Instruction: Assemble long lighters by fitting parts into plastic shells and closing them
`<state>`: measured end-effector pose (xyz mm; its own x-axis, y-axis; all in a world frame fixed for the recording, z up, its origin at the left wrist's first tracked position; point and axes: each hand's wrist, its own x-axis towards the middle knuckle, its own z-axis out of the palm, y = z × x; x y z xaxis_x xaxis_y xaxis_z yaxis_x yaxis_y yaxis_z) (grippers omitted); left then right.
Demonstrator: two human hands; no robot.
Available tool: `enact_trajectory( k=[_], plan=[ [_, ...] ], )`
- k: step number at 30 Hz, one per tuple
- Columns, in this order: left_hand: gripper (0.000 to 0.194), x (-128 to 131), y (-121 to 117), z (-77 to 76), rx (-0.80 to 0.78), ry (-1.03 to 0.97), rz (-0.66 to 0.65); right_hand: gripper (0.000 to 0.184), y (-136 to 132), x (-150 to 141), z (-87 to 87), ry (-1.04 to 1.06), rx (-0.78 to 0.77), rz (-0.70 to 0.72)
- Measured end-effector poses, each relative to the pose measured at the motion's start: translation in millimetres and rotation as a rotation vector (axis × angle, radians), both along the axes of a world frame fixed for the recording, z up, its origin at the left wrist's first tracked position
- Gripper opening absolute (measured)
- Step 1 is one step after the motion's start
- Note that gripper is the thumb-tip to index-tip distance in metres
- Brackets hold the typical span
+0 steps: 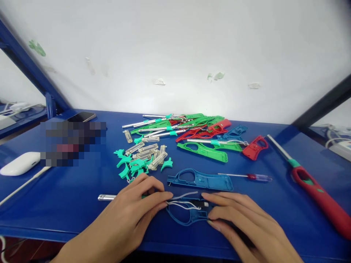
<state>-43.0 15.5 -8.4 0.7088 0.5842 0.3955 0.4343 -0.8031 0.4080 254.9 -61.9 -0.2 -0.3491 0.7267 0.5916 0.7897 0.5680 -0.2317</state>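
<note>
A blue lighter shell half with a looped trigger opening lies between my hands, low on the table. White wires, a clear thin tube and a black igniter piece run along it. My left hand pinches thumb and fingers together where the wires meet the barrel; its silver metal tube sticks out to the left. With fingers curled around the shell's right end, my right hand grips it, hiding that end. Just behind lies another blue shell half, inner side up.
A screwdriver lies behind my right hand; farther right is a red lighter. Turquoise triggers and clear fuel tanks are heaped behind my left hand. Green shell halves, red shells and metal barrels pile up near the wall. An earbud case sits left.
</note>
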Motion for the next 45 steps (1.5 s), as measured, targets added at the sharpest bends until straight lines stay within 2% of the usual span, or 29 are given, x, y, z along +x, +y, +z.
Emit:
enact_trajectory(
  k=[5, 12, 17, 23, 28, 32, 38, 45],
  plan=[
    [0.029, 0.1, -0.7, 0.9, 0.053, 0.020, -0.006, 0.030, -0.2, -0.2, -2.1, 0.011, 0.002, -0.022],
    [0.034, -0.1, -1.4, 2.5, 0.072, 0.044, -0.014, 0.027, -1.2, 6.8, -10.2, -0.039, -0.016, 0.051],
    [0.055, -3.0, -3.4, 2.9, 0.064, 0.089, -0.052, 0.026, -0.4, 5.9, -5.6, -0.016, 0.040, 0.048],
    [0.069, -5.4, -3.1, 3.9, 0.043, 0.071, -0.082, 0.029, -1.9, 7.7, -3.7, -0.015, 0.054, 0.053],
    [0.068, -4.7, -1.6, 2.3, 0.040, 0.072, -0.084, 0.025, -1.8, 7.8, -3.8, 0.042, 0.036, 0.058],
    [0.062, -3.0, -0.9, 3.0, 0.022, 0.056, -0.088, 0.030, -2.3, 4.0, -2.6, 0.073, 0.001, 0.055],
    [0.063, -3.2, -2.2, 4.4, 0.014, 0.094, -0.091, 0.022, -0.1, -3.7, 0.1, 0.163, -0.043, -0.005],
    [0.058, -1.1, -1.3, 6.5, 0.046, 0.087, -0.073, 0.022, 2.0, -6.7, -1.8, 0.230, -0.155, -0.051]
  ],
)
